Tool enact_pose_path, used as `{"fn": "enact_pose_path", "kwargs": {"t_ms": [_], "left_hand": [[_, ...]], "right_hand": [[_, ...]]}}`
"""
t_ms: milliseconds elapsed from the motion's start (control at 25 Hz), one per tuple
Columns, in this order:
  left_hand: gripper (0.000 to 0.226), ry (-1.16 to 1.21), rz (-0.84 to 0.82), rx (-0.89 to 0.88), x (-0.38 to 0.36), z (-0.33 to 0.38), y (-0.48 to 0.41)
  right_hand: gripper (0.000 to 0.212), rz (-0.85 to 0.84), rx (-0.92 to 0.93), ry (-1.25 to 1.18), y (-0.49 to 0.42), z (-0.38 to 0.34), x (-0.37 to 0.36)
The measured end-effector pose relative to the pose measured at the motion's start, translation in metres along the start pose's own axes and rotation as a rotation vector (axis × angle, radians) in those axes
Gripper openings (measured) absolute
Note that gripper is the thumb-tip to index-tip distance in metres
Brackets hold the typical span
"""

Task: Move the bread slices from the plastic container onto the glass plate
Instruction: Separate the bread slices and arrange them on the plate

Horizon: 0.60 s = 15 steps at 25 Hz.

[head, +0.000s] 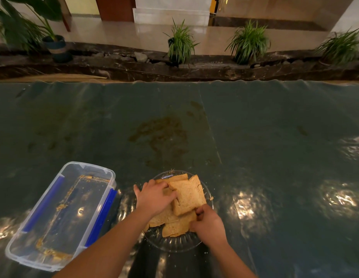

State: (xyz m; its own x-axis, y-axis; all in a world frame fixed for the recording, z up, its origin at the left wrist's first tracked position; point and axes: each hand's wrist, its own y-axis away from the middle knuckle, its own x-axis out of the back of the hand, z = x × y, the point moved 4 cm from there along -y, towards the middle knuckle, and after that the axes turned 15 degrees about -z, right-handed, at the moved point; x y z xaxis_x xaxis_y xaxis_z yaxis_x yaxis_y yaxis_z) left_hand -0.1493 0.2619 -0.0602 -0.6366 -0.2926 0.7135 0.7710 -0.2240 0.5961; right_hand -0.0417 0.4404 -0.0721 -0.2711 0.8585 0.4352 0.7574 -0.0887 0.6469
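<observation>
Brown bread slices [186,199] are lying piled on the glass plate [174,245]. The left hand [154,197] is pressing flat, open fingers on them; the right hand [208,223] is pinching the top slice's corner. The plastic container [60,215] is sitting nearby, holding only crumbs.

We count one plastic container [60,215], with two blue latches [43,203] showing, one on each long side; it holds no whole slices, only crumbs [54,254] along its floor. We count one glass plate [174,242]. On it we can separate at least four bread slices [189,197]; overlap and the hands hide the edges, so we cannot give an exact total. Two hands are in view: one left hand [154,197] and one right hand [209,224], both on the slices. One table [275,127] carries everything. Beyond it we count four potted plants [179,44].
</observation>
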Motion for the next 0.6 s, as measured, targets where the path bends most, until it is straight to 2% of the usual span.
{"fn": "enact_pose_path", "kwargs": {"t_ms": [80, 200, 280, 360, 600], "left_hand": [[0.046, 0.035, 0.162, -0.041, 0.004, -0.001, 0.016], [0.026, 0.013, 0.386, -0.243, -0.013, -0.007, 0.061], [0.012, -0.005, 0.344, -0.358, -0.041, -0.012, 0.088], [0.008, -0.012, 0.280, -0.353, -0.063, -0.019, 0.100], [0.048, 0.020, 0.223, -0.185, -0.089, -0.019, 0.101]], "right_hand": [[0.018, 0.049, 0.041, 0.090, 0.005, 0.000, -0.002], [0.024, 0.195, 0.105, 0.127, 0.008, 0.004, 0.013], [0.033, 0.248, 0.131, 0.161, 0.002, 0.001, 0.024], [0.035, 0.255, 0.132, 0.154, -0.005, -0.005, 0.030], [0.045, 0.199, 0.203, 0.290, -0.010, -0.012, 0.021]]}}
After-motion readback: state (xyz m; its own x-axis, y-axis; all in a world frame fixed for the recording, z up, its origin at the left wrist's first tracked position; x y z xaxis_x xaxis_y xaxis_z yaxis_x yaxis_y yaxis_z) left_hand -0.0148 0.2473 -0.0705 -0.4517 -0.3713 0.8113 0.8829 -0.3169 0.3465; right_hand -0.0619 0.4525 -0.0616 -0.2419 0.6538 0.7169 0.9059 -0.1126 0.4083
